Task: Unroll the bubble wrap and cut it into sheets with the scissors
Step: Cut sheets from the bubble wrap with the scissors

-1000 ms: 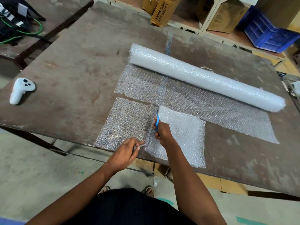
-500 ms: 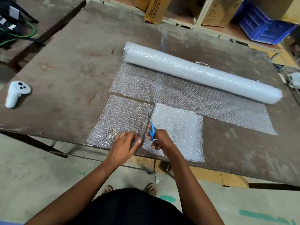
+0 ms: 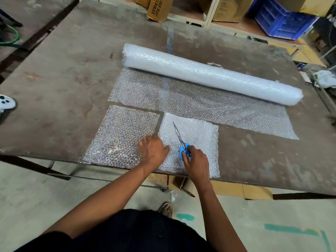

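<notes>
Work surface: a dark brown table (image 3: 63, 73), worn, stained and scuffed, its near edge running across the frame above a pale concrete floor (image 3: 27, 206) marked with green tape; a bubble wrap roll (image 3: 209, 73) lies diagonally across the far middle of the table, with an unrolled strip (image 3: 190, 102) spread flat on its near side; two cut pieces lie at the near edge, a left sheet (image 3: 120, 131) and a right sheet (image 3: 198, 135), side by side with a narrow gap of bare table between them; left hand (image 3: 153, 150) rests palm down with fingers relaxed across the gap, touching both sheets; right hand (image 3: 196, 160) has its fingers curled round the blue handles of the scissors (image 3: 180, 138), whose blades are pressed together and point far-left over the right sheet; a white controller (image 3: 5, 103) sits at the left edge; beyond the far side stand shelving, cardboard boxes (image 3: 158, 10) and a blue crate (image 3: 280, 19); a second table (image 3: 27, 20) stands far left
</notes>
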Motion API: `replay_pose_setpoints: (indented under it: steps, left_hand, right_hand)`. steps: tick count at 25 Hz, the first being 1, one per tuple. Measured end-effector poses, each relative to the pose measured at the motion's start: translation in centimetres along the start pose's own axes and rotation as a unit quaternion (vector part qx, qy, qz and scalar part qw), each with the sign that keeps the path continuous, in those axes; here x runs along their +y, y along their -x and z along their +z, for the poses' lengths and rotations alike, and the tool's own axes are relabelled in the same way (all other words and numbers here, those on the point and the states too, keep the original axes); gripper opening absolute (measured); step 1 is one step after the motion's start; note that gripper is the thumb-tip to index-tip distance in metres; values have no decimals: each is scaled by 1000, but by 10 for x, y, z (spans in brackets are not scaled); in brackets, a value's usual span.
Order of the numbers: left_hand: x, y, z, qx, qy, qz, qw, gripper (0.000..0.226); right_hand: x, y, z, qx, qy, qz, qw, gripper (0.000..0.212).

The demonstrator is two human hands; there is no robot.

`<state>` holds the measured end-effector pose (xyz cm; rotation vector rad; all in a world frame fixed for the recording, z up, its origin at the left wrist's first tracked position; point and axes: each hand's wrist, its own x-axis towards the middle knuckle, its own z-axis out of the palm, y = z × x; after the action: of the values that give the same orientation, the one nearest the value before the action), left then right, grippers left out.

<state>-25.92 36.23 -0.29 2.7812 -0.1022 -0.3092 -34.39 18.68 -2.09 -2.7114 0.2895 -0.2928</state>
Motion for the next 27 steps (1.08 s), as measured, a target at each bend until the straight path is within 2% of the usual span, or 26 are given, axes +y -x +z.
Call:
replay_pose_setpoints:
  steps: [4,6,9,11,13,16,18,20,23,24,25,27]
  left_hand:
    - [13,-14,4,-48,145,-79,985,70]
    - [11,-18,3,-96,241,-73,963,67]
    - [11,-20,-5,-159,392,-29,906,37]
    - [12,-21,-22,-215,480,-27,850,29]
    - [5,-24,-41,-253,521,-36,814,38]
    - [-25,-27,-70,-271,579,-57,767,18]
    - [-55,-30,-88,-266,594,-68,756,23]
    - [-90,-37,-91,-256,609,-78,747,36]
    - [-145,-46,-92,-241,649,-133,709,43]
    - [-161,-46,-95,-240,648,-141,709,40]
    - [-176,-48,-94,-225,636,-146,724,39]
    - [-198,-50,-93,-177,585,-133,780,36]
  right_hand:
    - [2,6,0,18,-56,53,997,28]
    - [4,6,2,26,-87,86,992,30]
    - [0,3,4,42,-121,119,985,29]
    - [-10,-2,4,65,-119,118,984,27]
    - [-28,-6,4,91,-100,117,984,25]
    - [-67,-13,8,138,-87,151,975,20]
    - [-104,-13,16,141,-114,154,971,19]
    - [-134,-13,26,141,-124,120,975,20]
    - [-174,-16,41,129,-129,78,980,33]
    - [-188,-15,48,121,-128,67,982,36]
    - [-200,-13,55,109,-128,58,984,35]
    - [-217,-9,67,67,-125,37,989,28]
